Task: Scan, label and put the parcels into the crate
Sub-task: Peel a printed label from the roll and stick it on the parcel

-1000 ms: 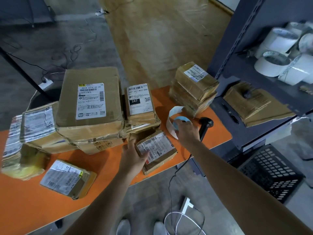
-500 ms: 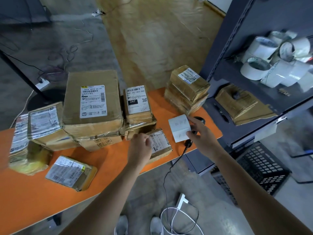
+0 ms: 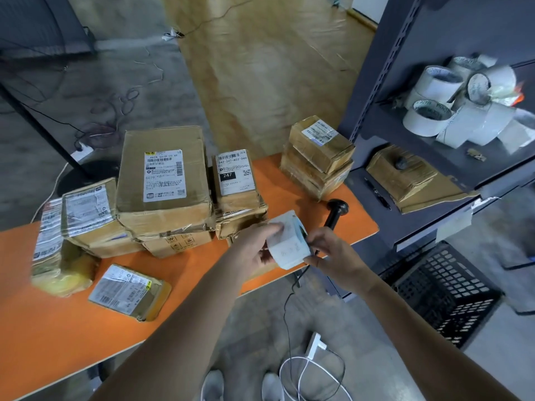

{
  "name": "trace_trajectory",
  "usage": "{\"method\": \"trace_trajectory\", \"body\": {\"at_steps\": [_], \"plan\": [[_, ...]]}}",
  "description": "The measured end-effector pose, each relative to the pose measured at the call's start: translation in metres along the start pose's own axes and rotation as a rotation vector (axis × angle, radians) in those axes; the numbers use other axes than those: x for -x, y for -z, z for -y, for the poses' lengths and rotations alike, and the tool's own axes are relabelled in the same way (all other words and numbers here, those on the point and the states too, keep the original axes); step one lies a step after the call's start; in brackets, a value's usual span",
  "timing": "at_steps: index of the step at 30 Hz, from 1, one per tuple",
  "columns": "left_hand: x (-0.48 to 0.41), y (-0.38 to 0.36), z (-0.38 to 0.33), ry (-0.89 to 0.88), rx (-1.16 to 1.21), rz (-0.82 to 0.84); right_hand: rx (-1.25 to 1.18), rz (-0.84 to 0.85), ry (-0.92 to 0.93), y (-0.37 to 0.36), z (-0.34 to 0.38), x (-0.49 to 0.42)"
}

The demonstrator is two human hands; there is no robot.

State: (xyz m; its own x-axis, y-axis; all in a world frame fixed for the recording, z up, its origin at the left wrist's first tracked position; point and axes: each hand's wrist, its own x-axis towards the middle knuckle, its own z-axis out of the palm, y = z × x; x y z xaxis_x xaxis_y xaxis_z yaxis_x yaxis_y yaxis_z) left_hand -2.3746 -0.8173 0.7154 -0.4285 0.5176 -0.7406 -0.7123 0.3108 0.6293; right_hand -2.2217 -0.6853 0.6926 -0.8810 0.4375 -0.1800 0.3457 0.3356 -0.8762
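**Grips.** Both hands are on the label roll, held in the air on the person's side of the scanner, above the front edge of the bench. The left hand holds the roll's left side with fingers curled over the top. The right hand pinches its lower right corner. Neither grip is free. Whether a label is being peeled off cannot be told.

**Scanner.** It lies unheld on the bench, its handle pointing toward the hands.

**Parcels.**
- The parcel marked 247 stands left of the scanner, just beyond the left hand, with its long axis running away from the person.
- The large parcel is further left of the scanner.
- The stack of parcels sits just beyond the scanner.
- The flat parcel lies well to the scanner's left, toward the person.

The crate stands on the floor, to the right of the scanner and nearer the person. No parcel is seen in it.

**Judgement.** Labelling appears to be the step in hand. The 247 parcel is the closest visible one and lies away and leftward from the roll, nearer the left hand. Anything directly beneath the hands is hidden.
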Motion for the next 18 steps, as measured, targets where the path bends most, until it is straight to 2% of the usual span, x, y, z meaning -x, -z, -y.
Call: {"method": "trace_trajectory", "body": {"at_steps": [2, 6, 9, 13, 18], "plan": [[0.001, 0.002, 0.004, 0.028, 0.069, 0.028, 0.054, -0.003, -0.004, -0.004, -0.003, 0.002], [0.001, 0.006, 0.011, -0.106, 0.066, 0.09, 0.065, -0.01, -0.007, -0.011, -0.008, 0.002], [0.001, 0.005, 0.016, -0.243, 0.01, 0.055, -0.175, 0.038, -0.067, -0.011, -0.007, 0.001], [0.002, 0.003, 0.024, -0.44, -0.163, 0.029, -0.442, 0.011, -0.149, -0.009, 0.008, -0.004], [0.008, 0.0, 0.032, -0.59, -0.264, 0.06, -0.405, -0.057, -0.182, -0.017, 0.019, -0.015]]}}
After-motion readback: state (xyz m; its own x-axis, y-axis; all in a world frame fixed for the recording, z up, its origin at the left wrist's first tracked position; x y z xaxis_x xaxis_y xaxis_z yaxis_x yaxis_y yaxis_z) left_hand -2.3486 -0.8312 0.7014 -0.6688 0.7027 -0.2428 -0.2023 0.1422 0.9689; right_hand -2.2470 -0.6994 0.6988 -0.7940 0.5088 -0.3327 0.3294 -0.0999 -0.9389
